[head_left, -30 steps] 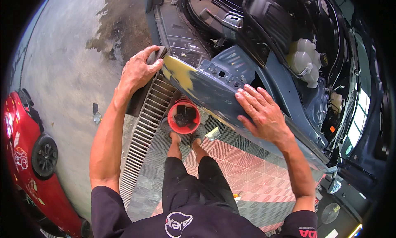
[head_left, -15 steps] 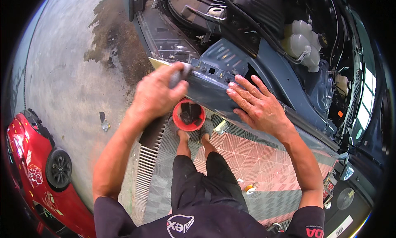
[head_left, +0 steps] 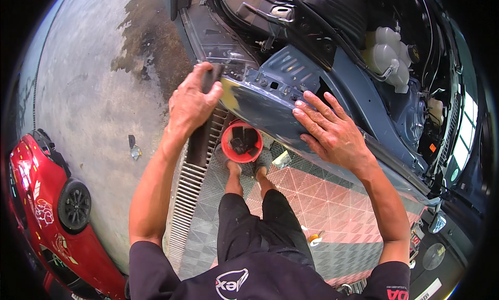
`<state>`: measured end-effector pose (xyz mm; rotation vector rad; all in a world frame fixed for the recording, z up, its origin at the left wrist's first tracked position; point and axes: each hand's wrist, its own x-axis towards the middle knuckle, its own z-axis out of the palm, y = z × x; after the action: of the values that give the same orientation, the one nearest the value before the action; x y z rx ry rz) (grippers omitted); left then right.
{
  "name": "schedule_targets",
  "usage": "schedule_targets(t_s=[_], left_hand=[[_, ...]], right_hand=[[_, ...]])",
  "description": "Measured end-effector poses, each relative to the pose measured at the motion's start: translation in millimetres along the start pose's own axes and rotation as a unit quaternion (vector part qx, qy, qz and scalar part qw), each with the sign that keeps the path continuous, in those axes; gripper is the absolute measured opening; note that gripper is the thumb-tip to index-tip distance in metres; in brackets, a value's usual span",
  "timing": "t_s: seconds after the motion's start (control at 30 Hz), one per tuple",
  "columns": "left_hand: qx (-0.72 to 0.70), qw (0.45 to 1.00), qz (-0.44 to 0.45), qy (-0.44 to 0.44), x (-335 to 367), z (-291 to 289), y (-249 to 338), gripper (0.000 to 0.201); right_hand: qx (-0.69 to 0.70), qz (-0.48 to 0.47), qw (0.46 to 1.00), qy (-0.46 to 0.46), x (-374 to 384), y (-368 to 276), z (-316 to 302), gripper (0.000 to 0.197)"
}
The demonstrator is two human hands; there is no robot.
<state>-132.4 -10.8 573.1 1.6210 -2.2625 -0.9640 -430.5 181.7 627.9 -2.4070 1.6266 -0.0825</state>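
Observation:
My left hand (head_left: 190, 103) is closed around a dark grey sanding block (head_left: 212, 77), held at the front end of a car's grey-blue fender (head_left: 265, 108). Just to the right of the block, a yellowish bare patch (head_left: 233, 95) shows on the fender, with pale scuffing along its top edge. Whether the block touches the panel, I cannot tell. My right hand (head_left: 335, 133) lies flat on the fender further right, fingers spread and holding nothing.
Between my feet and the fender stands a red bucket (head_left: 244, 158) with dark blocks inside. The open engine bay has a white coolant tank (head_left: 387, 55). A red car (head_left: 44, 196) is at left. A drain grate (head_left: 184, 206) borders the floor tiles. A yellow roll (head_left: 314, 240) lies there.
My left hand has moved left and slightly away with the sanding block, uncovering the yellowish patch. My right hand stays on the same part of the fender. The view has shifted a little.

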Motion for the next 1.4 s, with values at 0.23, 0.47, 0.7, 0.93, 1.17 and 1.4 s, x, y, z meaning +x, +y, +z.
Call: schedule_targets(t_s=[0.23,0.47,0.7,0.93,1.17,1.4], left_hand=[[-0.062,0.996,0.033,-0.051,-53,25,60,0.055],[-0.026,0.995,-0.098,0.004,26,-9,-40,0.052],[-0.072,0.995,0.025,0.059,-7,27,-20,0.054],[-0.084,0.984,-0.094,0.123,33,14,-90,0.059],[-0.154,0.968,-0.018,0.197,-2,65,-55,0.058],[-0.196,0.953,-0.028,0.229,-5,83,-48,0.055]], right_hand=[[-0.018,0.0,1.0,0.005,-3,1,0,0.06],[-0.003,-0.009,1.0,0.005,9,-3,-3,0.058],[-0.01,0.002,1.0,-0.01,-3,0,-5,0.061],[-0.008,-0.01,1.0,-0.005,1,2,-1,0.063],[-0.004,-0.007,1.0,-0.015,4,0,-4,0.062],[-0.008,-0.003,1.0,-0.02,3,0,-3,0.061]])
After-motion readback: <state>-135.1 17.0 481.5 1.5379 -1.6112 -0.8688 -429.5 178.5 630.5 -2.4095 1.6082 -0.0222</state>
